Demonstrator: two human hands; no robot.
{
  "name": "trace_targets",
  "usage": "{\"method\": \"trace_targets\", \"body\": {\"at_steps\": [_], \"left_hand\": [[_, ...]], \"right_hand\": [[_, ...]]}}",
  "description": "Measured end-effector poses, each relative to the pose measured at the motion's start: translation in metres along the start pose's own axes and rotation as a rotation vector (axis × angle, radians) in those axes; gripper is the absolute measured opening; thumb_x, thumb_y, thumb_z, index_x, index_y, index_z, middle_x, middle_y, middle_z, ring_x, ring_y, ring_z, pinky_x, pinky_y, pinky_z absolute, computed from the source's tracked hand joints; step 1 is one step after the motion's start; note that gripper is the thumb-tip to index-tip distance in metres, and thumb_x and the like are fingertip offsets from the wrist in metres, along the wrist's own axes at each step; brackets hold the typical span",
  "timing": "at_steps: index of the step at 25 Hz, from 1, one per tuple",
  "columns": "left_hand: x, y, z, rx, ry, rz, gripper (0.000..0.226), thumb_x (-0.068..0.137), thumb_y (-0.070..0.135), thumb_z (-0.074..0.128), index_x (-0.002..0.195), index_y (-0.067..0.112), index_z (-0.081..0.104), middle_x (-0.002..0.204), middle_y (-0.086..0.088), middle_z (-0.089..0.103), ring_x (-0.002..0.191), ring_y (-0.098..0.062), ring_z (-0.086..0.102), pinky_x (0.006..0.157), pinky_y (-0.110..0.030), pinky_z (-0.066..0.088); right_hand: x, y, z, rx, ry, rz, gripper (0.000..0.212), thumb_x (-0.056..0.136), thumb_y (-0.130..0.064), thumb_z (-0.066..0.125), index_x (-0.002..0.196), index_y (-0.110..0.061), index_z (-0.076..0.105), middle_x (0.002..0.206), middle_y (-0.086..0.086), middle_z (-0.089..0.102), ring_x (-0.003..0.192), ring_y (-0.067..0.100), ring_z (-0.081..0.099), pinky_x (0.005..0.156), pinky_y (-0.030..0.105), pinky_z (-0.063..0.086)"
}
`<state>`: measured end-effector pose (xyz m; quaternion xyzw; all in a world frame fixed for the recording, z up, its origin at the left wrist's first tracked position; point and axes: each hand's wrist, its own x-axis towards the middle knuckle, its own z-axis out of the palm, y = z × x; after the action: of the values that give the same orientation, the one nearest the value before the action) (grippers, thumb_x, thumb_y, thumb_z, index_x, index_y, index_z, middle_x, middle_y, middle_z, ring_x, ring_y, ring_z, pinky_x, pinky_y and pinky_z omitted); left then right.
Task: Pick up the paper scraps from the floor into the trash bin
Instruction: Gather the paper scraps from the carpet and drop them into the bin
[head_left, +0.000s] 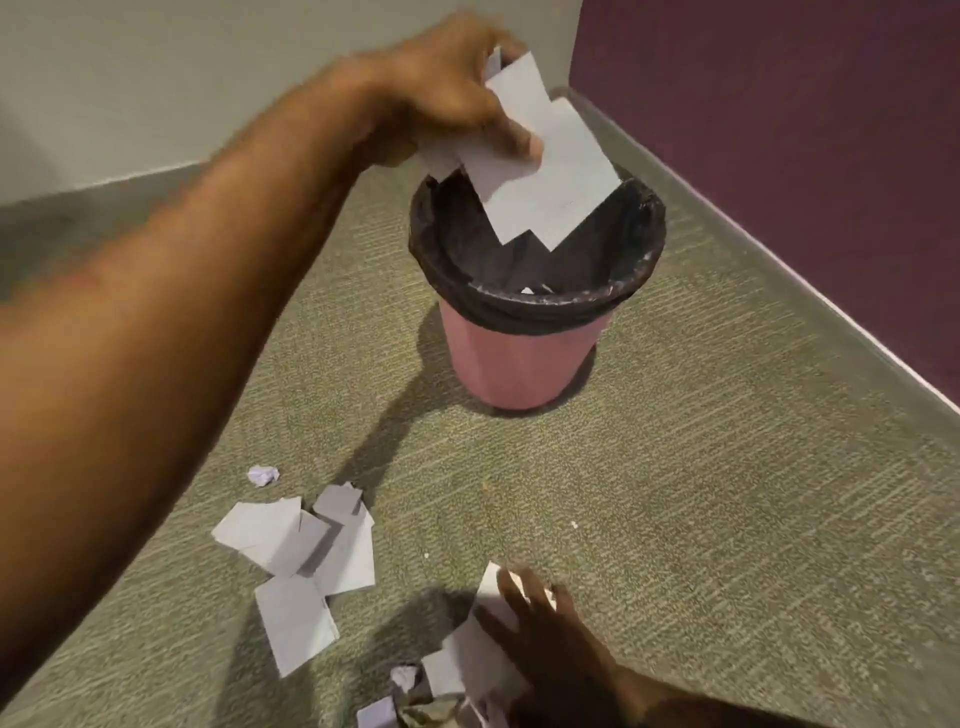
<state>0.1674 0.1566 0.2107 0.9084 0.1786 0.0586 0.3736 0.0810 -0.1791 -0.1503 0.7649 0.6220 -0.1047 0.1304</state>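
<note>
A pink trash bin (522, 364) with a black liner stands on the carpet near the room's corner. My left hand (447, 98) is stretched out over its rim, fingers closed on several white paper scraps (550, 176) that hang above the opening. A bit of white paper shows deep inside the bin. My right hand (540, 629) is low at the bottom of the view, fingers spread and pressed on a pile of scraps (467, 665) on the floor. Whether it grips any of them is unclear. Another cluster of flat scraps (306, 561) lies to the left.
A small crumpled paper ball (263, 475) lies beyond the left cluster. A pale wall (208, 78) runs behind the bin and a purple wall (779, 156) runs along the right. Green-grey carpet (701, 493) stretches to the right of the bin.
</note>
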Motion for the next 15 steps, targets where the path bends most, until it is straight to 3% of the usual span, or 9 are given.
{"method": "trace_targets", "body": {"at_steps": [3,6,7,9,11,13,15], "left_hand": [[0.022,-0.004,0.022,0.085,0.023,-0.057,0.038,0.077,0.014,0.079,0.111,0.008,0.064,0.106,-0.008,0.067,0.098,-0.027,0.067,0.076,-0.039,0.059],[0.033,-0.018,0.054,0.2,-0.032,-0.114,0.051,0.074,0.02,0.082,0.118,0.004,0.061,0.11,-0.007,0.062,0.106,-0.03,0.062,0.081,-0.038,0.055],[0.034,-0.024,0.058,0.213,-0.016,-0.108,0.061,0.073,0.028,0.084,0.124,0.005,0.058,0.117,-0.007,0.06,0.109,-0.028,0.059,0.087,-0.037,0.052],[0.033,-0.034,0.06,0.173,0.057,-0.08,0.076,0.071,0.044,0.082,0.132,0.01,0.053,0.117,-0.004,0.056,0.108,-0.022,0.055,0.09,-0.032,0.047],[0.027,-0.04,0.059,0.118,0.168,-0.02,0.068,0.074,0.049,0.078,0.128,0.013,0.057,0.109,-0.002,0.056,0.102,-0.019,0.057,0.085,-0.03,0.047],[0.015,-0.051,0.048,0.149,0.416,0.044,0.043,0.083,0.041,0.071,0.115,0.014,0.063,0.108,-0.003,0.06,0.097,-0.017,0.058,0.079,-0.027,0.048],[0.0,-0.072,0.019,0.309,0.657,0.022,0.023,0.091,0.03,0.061,0.107,0.013,0.061,0.112,-0.006,0.059,0.097,-0.017,0.056,0.083,-0.028,0.05]], "right_hand": [[0.0,-0.018,0.006,0.14,-0.005,-0.015,0.035,0.099,-0.03,0.032,0.111,-0.035,0.064,0.114,0.008,0.061,0.098,0.029,0.061,0.061,0.038,0.058],[0.001,-0.025,-0.007,0.158,0.024,-0.034,0.028,0.081,-0.04,0.048,0.098,-0.031,0.068,0.101,0.003,0.071,0.076,0.022,0.07,0.066,0.034,0.048],[0.002,-0.021,-0.007,0.185,0.083,-0.062,0.028,0.075,-0.045,0.056,0.097,-0.03,0.066,0.1,0.003,0.068,0.072,0.02,0.069,0.063,0.034,0.047],[0.011,-0.02,-0.008,0.217,-0.014,-0.09,0.041,0.062,-0.053,0.071,0.095,-0.031,0.061,0.098,0.003,0.061,0.067,0.017,0.065,0.05,0.029,0.048],[0.017,-0.015,-0.015,0.194,-0.003,-0.074,0.039,0.06,-0.048,0.073,0.089,-0.03,0.055,0.091,0.0,0.055,0.062,0.014,0.061,0.043,0.024,0.043],[0.017,-0.018,-0.017,0.186,-0.007,-0.078,0.042,0.059,-0.047,0.075,0.089,-0.03,0.051,0.089,-0.001,0.051,0.061,0.013,0.059,0.04,0.023,0.042],[0.015,-0.01,-0.014,0.326,-0.07,-0.101,0.057,0.055,-0.062,0.076,0.095,-0.031,0.049,0.091,-0.002,0.057,0.065,0.013,0.061,0.039,0.022,0.043]]}}
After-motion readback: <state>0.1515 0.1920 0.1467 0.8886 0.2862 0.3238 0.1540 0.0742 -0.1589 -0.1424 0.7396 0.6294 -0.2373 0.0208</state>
